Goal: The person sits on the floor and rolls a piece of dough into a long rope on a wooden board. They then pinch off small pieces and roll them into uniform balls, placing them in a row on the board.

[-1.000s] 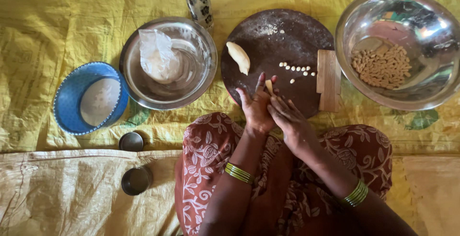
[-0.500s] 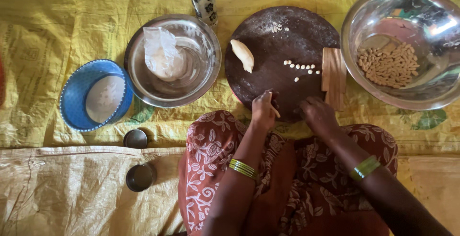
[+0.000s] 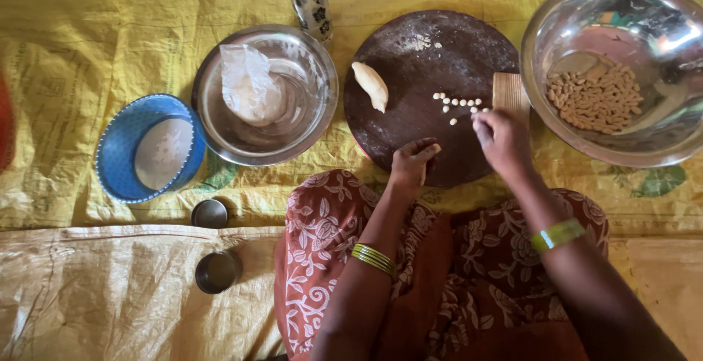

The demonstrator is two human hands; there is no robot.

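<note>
Left hand [image 3: 411, 162] pinches a small dough piece [image 3: 433, 149] at the near edge of the round dark board [image 3: 432, 61]; right hand [image 3: 501, 135], fingers loosely curled and apparently empty, touches down beside the row of pellets [image 3: 460, 104]; best to keep pinches equal; dough lump [image 3: 370, 85] beyond, steel bowl of shaped pieces [image 3: 608, 24] outward right.

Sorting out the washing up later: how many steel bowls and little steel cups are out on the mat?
4. A bowl with a plastic bag sits left of the round board, a large bowl of shaped dough bits right of it, and two small cups near the knee.
</note>
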